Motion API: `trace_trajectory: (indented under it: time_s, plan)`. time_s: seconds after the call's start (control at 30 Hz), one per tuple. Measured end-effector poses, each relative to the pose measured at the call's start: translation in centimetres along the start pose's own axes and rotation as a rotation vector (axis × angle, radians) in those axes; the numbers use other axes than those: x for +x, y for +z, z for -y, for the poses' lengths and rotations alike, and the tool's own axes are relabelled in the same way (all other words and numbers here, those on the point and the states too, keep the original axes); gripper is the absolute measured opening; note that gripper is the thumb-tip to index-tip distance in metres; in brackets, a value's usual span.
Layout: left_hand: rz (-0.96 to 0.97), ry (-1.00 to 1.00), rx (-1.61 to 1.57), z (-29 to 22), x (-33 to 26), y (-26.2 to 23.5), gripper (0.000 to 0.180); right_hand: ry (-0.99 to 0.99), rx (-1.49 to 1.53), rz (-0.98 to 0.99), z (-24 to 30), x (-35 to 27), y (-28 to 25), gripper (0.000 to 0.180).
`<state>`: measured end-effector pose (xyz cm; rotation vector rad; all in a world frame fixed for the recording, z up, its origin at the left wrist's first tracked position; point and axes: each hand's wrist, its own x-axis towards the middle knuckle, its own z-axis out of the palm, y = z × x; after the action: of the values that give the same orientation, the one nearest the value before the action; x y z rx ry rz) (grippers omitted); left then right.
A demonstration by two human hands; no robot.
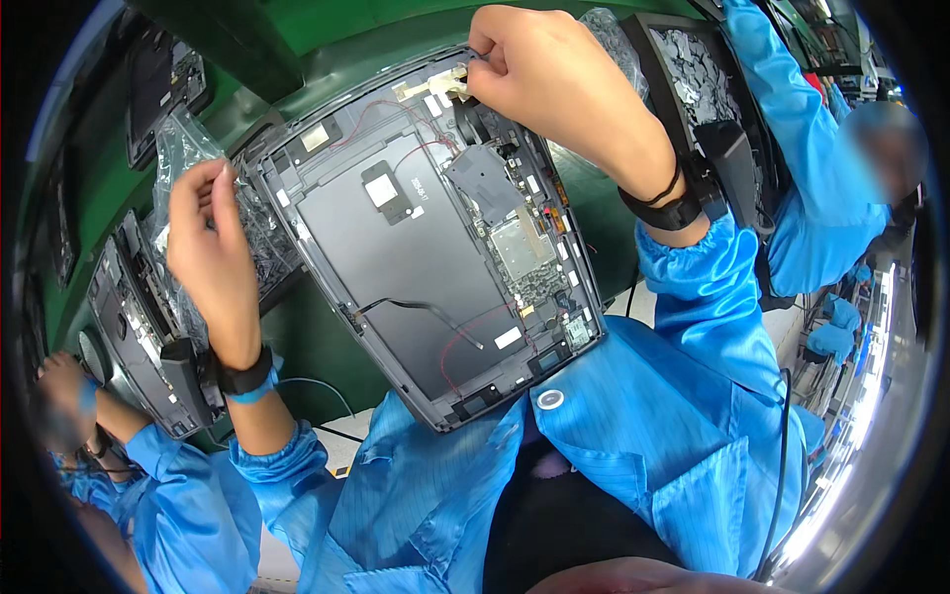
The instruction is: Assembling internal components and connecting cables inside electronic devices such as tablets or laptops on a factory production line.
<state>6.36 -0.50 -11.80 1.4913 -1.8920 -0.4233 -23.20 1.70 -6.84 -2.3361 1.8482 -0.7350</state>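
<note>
1. Blue smock (693, 416) filled the 6 o'clock foreground, its hem cut off.
2. Opened device chassis (435, 238) sat centre.
3. Right hand (554, 79), at 12 o'clock, pinched a pale tape strip (447, 86).
4. Left hand (213, 247), at 9 o'clock, fingers pinched together; whatever they held was too small to discern.

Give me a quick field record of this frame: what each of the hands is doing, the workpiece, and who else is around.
left hand: raised beside the clear plastic bag, fingertips pinched; what they pinch is too small to tell
right hand: fingers at the pale connector tab on the top edge of the workpiece
workpiece: open dark grey laptop chassis, inside facing up, red and black wires showing
surface: green bench
nearby: other people in blue smocks, one at each side
</note>
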Motion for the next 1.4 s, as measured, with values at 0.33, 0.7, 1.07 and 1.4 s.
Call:
trace_trajectory:
  time_s: [0.33, 0.7, 1.07, 1.4]
  plan:
    - [0.076, 0.0, -0.755, -6.5, -2.9, 0.9, 0.019, 0.287, 0.33, 0.052, 0.6, -0.8, -0.1, 0.015]
    - [-0.012, 0.005, -0.778, -7.2, -4.1, 1.6, 0.022, 0.297, 0.372, 0.005, 0.8, -0.8, 0.5, 0.015]
    - [0.375, -0.185, -0.983, -10.1, -1.3, -1.3, 0.034, -0.117, 0.529, -0.141, 4.6, -1.9, -3.3, 0.015]
    - [0.362, -0.088, -1.093, -12.0, -0.4, -0.5, 0.036, 0.164, 1.21, -0.034, 5.2, -2.5, -2.1, 0.016]
